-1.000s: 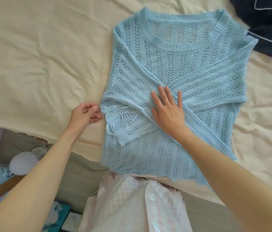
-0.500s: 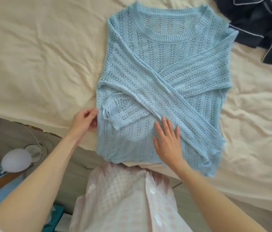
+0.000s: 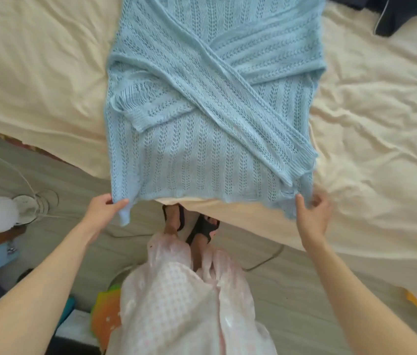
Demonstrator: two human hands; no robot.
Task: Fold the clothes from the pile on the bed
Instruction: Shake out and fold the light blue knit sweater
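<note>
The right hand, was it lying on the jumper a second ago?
Yes. The right hand has left the crossed sleeves and dropped to the blue sweater's hem corner, which it now pinches.

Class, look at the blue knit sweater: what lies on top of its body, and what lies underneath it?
On the sweater lie its own two sleeves, crossed. Beneath it is the cream bedsheet; the hem overhangs the bed edge, pinched by the left hand and right hand. Anything else beneath is hidden.

Bed (image 3: 35, 73) with wrinkled cream sheet, near edge running across view. Light blue open-knit sweater (image 3: 202, 155) spread flat on sheet, sleeves crossed over front, hem hanging just past bed edge. Dark navy garment with white piping (image 3: 394, 19) on sheet at far right corner, well apart from sweater.
</note>
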